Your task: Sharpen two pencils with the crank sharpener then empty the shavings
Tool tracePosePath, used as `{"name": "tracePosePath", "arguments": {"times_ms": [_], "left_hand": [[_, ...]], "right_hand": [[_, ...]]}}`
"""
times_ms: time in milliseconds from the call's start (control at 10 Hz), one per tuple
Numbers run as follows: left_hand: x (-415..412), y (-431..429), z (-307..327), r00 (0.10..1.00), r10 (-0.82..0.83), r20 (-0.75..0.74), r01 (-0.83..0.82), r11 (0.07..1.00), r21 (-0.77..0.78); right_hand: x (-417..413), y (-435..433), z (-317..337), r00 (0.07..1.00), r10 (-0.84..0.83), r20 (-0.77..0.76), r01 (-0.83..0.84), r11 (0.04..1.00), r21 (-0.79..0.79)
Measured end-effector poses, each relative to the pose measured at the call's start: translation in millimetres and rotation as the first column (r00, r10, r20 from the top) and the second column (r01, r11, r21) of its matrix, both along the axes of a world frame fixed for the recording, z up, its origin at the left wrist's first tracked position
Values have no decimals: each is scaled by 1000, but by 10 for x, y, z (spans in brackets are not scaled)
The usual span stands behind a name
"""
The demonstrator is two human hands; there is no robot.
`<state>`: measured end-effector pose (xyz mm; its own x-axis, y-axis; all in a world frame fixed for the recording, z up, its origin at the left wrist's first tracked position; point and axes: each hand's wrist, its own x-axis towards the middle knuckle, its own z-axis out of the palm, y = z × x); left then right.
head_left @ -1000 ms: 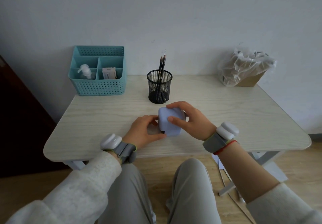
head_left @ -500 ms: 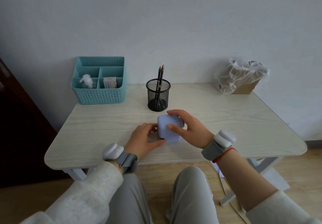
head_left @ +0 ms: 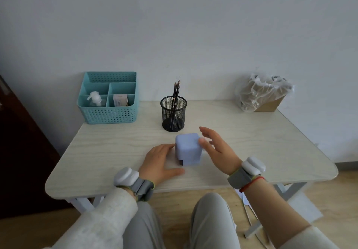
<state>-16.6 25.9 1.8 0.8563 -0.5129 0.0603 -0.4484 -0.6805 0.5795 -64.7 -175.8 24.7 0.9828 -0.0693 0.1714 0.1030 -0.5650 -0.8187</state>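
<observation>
A lavender crank sharpener (head_left: 187, 149) stands on the pale wooden table (head_left: 251, 142) near its front edge. My left hand (head_left: 161, 162) lies flat on the table just left of the sharpener, fingers apart, its fingertips near the sharpener's side. My right hand (head_left: 216, 148) hovers at the sharpener's right side with fingers spread, the thumb tip at its top right corner. Two dark pencils (head_left: 175, 101) stand upright in a black mesh cup (head_left: 173, 113) behind the sharpener.
A teal basket (head_left: 108, 101) with a pump bottle (head_left: 95, 98) and a small box (head_left: 120, 100) sits at the back left. A bin lined with a clear plastic bag (head_left: 260, 92) stands at the back right. My knees are under the front edge.
Both hands have let go of the sharpener: the right hand opened and pulled back to the right, the left hand flattened on the table. The camera tilted, so the table sits lower in view.
</observation>
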Motion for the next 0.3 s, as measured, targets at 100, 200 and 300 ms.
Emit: {"name": "tracePosePath", "arguments": {"times_ms": [100, 200, 300], "left_hand": [[35, 89, -112, 1000, -30, -1, 29, 990, 138], [33, 126, -175, 1000, -15, 8, 13, 975, 221], [31, 110, -218, 997, -30, 65, 12, 965, 261]], "right_hand": [[-46, -137, -122, 990, -122, -65, 122, 992, -1], [-74, -208, -240, 969, -180, -167, 114, 933, -342], [-81, -210, -341, 972, -190, -139, 100, 866, -489]]}}
